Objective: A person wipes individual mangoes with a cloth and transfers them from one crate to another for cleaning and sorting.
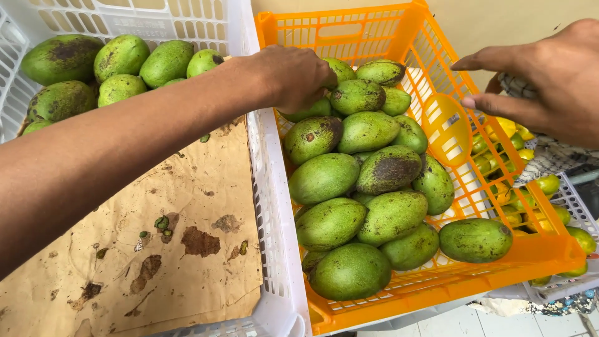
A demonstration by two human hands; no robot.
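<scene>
Reaching across the white wall, our left hand (293, 76) curls down over a green mango (337, 70) at the back of the orange crate (349, 28); the fingers are folded over the fruit, though we cannot tell whether they have closed on it, since the knuckles hide the grip. The forearm crosses the white crate (265, 206) at a slant because that crate sits just beside the orange one, walls touching.

Our right hand (549, 81) hovers above the orange crate's far side, holding nothing, fingers loosely spread and pointing inward, apart from the fruit.

In the orange crate the heap of mangoes (359, 187) lies piled toward the left and middle, some dark-blotched, so that a bare stretch of slatted floor shows along the right wall, where one mango (475, 239) lies alone.

The white crate is lined with stained brown paper (168, 249), likely to cushion fruit against the slats; a smaller cluster of mangoes (118, 62) is gathered at its far corner, leaving the paper mostly bare.

Beyond the orange wall, lower down, small yellow-green fruits (549, 184) sit in another pale basket (577, 200).
</scene>
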